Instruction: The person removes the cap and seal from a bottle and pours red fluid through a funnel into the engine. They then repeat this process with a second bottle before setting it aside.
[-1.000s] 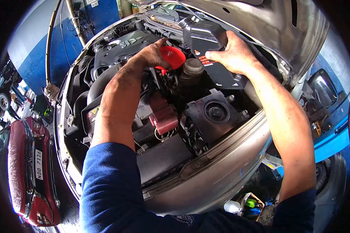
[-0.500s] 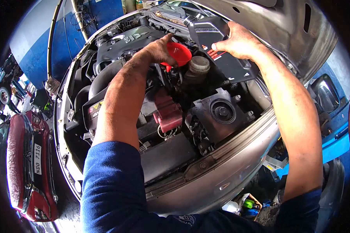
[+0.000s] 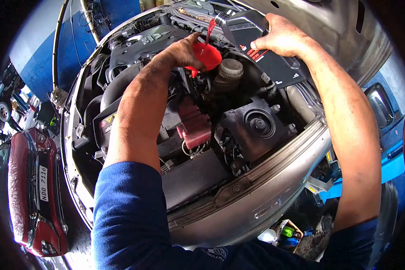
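Observation:
My left hand (image 3: 185, 53) grips the rim of a red funnel (image 3: 209, 56) that stands low in the engine bay. Up and to the right, my right hand (image 3: 281, 38) is closed on a black bottle (image 3: 252, 42), tipped so its mouth points left above the funnel. A stream of red fluid (image 3: 210, 32) runs from the mouth down into the funnel. Beside the funnel sits a reservoir with a pale round cap (image 3: 231, 67). The funnel's lower end is hidden among hoses.
Around my hands lie the engine cover (image 3: 144, 45), a red terminal cover (image 3: 195, 134) and a black box with a round centre (image 3: 260, 123). The raised hood (image 3: 328, 27) hangs at upper right. A red car (image 3: 20, 193) stands at far left.
The bottle has tilted further and moved slightly right with my right hand. Red fluid now streams from its mouth into the funnel. My left hand has stayed on the funnel.

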A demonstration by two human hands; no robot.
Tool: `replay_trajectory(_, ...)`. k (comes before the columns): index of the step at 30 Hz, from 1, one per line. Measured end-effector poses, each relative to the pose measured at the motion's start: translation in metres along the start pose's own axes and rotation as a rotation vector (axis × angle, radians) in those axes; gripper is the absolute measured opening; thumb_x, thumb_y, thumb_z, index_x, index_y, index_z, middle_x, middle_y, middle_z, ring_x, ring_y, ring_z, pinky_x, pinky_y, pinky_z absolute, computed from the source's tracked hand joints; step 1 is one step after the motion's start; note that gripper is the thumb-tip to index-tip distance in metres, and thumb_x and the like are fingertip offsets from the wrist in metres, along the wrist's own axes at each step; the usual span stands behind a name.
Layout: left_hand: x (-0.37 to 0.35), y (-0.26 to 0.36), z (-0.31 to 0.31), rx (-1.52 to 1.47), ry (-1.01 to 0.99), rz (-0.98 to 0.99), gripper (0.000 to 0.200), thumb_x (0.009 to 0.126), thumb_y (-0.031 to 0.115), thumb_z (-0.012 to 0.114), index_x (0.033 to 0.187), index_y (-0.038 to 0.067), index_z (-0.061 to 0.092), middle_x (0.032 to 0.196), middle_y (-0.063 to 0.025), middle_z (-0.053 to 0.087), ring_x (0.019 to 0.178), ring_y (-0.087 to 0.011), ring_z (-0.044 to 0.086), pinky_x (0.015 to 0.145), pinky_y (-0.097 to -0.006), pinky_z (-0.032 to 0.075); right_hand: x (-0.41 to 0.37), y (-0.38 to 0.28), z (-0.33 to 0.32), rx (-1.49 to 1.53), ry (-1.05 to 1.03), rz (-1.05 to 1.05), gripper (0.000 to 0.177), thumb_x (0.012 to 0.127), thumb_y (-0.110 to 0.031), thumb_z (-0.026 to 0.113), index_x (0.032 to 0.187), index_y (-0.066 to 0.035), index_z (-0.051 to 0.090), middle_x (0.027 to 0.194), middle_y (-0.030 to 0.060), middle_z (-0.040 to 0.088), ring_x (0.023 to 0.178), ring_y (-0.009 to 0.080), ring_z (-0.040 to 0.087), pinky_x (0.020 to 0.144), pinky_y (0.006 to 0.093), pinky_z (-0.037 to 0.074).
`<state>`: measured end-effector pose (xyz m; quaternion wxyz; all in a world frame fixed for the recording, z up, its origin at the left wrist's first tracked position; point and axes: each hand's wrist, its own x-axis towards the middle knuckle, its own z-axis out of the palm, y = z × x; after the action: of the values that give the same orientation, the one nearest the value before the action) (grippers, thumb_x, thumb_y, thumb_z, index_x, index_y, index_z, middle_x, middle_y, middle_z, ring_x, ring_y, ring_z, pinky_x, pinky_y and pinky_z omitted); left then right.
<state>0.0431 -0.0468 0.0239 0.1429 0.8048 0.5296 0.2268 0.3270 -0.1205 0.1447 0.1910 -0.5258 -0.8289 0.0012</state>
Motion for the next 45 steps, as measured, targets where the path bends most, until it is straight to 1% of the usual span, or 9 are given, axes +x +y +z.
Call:
replay_trajectory(7, 0.004, -0.005, 0.003, 0.037, 0.001, -0.009, 0.134, 0.045, 0.037, 0.096, 0.157, 0.002, 0.03, 0.14, -0.0215, 0.059, 0.13, -0.0313, 0.058, 0.111, -0.0368, 0.047, 0.002, -0.004, -0.004, -0.096, 0.004, 0.004, 0.063, 0.076, -0.027, 0.087, 0.123, 0.007, 0.061, 0.111, 0.0223, 0.073, 0.102, 0.0284, 0.072, 0.093, 0.0385, 0.055)
replay_trajectory(9, 0.001, -0.007, 0.008, 0.029, 0.112, 0.038, 0.112, 0.048, 0.036, 0.096, 0.145, 0.007, 0.047, 0.128, -0.0176, 0.065, 0.12, -0.0289, 0.062, 0.104, -0.0405, 0.051, 0.003, -0.005, -0.004, -0.095, 0.019, 0.016, 0.063, 0.076, -0.027, 0.087, 0.123, 0.007, 0.061, 0.111, 0.023, 0.072, 0.103, 0.0291, 0.072, 0.093, 0.0391, 0.055)
replay_trajectory(10, 0.002, -0.008, 0.007, 0.029, 0.111, 0.04, 0.112, 0.048, 0.036, 0.096, 0.145, 0.007, 0.047, 0.128, -0.0176, 0.065, 0.12, -0.0289, 0.062, 0.104, -0.0405, 0.051, 0.004, -0.005, -0.005, -0.115, 0.019, 0.01, 0.065, 0.076, -0.028, 0.087, 0.123, 0.007, 0.061, 0.112, 0.0231, 0.072, 0.104, 0.0295, 0.072, 0.094, 0.0393, 0.055)
replay_trajectory(12, 0.005, -0.008, 0.003, 0.016, 0.023, 0.033, 0.132, 0.045, 0.037, 0.096, 0.156, 0.002, 0.032, 0.138, -0.0217, 0.06, 0.128, -0.0315, 0.059, 0.11, -0.0373, 0.047, -0.005, -0.021, -0.014, -0.136, 0.019, 0.006, 0.066, 0.075, -0.029, 0.087, 0.124, 0.007, 0.061, 0.113, 0.0232, 0.072, 0.104, 0.0299, 0.071, 0.095, 0.0394, 0.054)
replay_trajectory(14, 0.006, -0.01, 0.004, -0.005, 0.017, 0.039, 0.132, 0.045, 0.037, 0.096, 0.156, 0.002, 0.032, 0.138, -0.0215, 0.06, 0.128, -0.0315, 0.059, 0.11, -0.0373, 0.046, -0.023, -0.048, -0.031, -0.185, -0.124, 0.192, 0.059, 0.086, -0.035, 0.077, 0.129, 0.001, 0.062, 0.128, 0.0223, 0.066, 0.124, 0.0337, 0.061, 0.107, 0.047, 0.046)
replay_trajectory(15, 0.007, -0.011, 0.005, -0.026, 0.012, 0.044, 0.132, 0.045, 0.037, 0.096, 0.155, 0.001, 0.033, 0.139, -0.0213, 0.06, 0.128, -0.0315, 0.059, 0.11, -0.0372, 0.046, -0.018, -0.043, -0.028, -0.184, -0.124, 0.194, 0.059, 0.086, -0.035, 0.077, 0.129, 0.001, 0.062, 0.128, 0.0223, 0.066, 0.124, 0.0337, 0.061, 0.107, 0.047, 0.046)
replay_trajectory(17, 0.009, -0.013, 0.005, -0.026, 0.014, 0.042, 0.132, 0.045, 0.038, 0.096, 0.155, 0.001, 0.033, 0.139, -0.0212, 0.059, 0.129, -0.0314, 0.058, 0.111, -0.0371, 0.046, -0.008, -0.038, -0.021, -0.209, -0.035, 0.173, 0.077, 0.074, -0.039, 0.087, 0.126, 0.01, 0.059, 0.123, 0.0292, 0.067, 0.114, 0.0367, 0.066, 0.095, 0.0388, 0.053)
replay_trajectory(34, 0.0, 0.001, 0.002, 0.061, 0.026, -0.027, 0.132, 0.045, 0.038, 0.095, 0.157, 0.004, 0.032, 0.139, -0.0197, 0.06, 0.128, -0.0304, 0.059, 0.111, -0.0373, 0.047, -0.009, -0.042, -0.029, -0.252, -0.044, 0.109, 0.071, 0.078, -0.041, 0.084, 0.125, 0.008, 0.062, 0.127, 0.0274, 0.066, 0.119, 0.036, 0.065, 0.1, 0.041, 0.052)
replay_trajectory(45, 0.012, -0.021, 0.009, -0.1, 0.02, 0.086, 0.132, 0.046, 0.038, 0.096, 0.156, 0.003, 0.033, 0.142, -0.0195, 0.057, 0.131, -0.0298, 0.057, 0.112, -0.0368, 0.045, -0.004, -0.047, -0.035, -0.285, -0.077, 0.114, 0.071, 0.078, -0.04, 0.084, 0.125, 0.008, 0.062, 0.126, 0.0274, 0.066, 0.119, 0.0358, 0.065, 0.1, 0.0407, 0.051)
